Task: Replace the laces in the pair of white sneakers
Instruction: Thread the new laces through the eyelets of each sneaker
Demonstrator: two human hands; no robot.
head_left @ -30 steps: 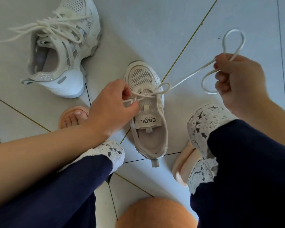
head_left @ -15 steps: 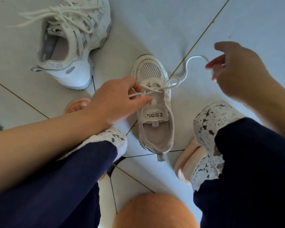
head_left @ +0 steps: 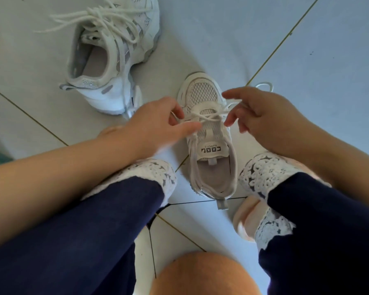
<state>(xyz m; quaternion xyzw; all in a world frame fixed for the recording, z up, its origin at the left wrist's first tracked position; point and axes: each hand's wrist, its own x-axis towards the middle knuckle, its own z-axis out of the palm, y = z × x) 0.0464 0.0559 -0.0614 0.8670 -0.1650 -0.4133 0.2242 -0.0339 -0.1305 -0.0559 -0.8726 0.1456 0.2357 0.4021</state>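
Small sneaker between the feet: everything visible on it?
The small sneaker is off-white mesh, with a tongue label in black letters and a heel pull tab. It stands upright on the tiled floor, toe pointing away. A white lace crosses its front part; the left hand and right hand hold it on either side.

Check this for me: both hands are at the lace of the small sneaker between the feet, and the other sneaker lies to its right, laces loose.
Wrong side. The head view shows the other sneaker up and to the left of the small sneaker, laces loose. The left hand and right hand are indeed at the small one's lace.
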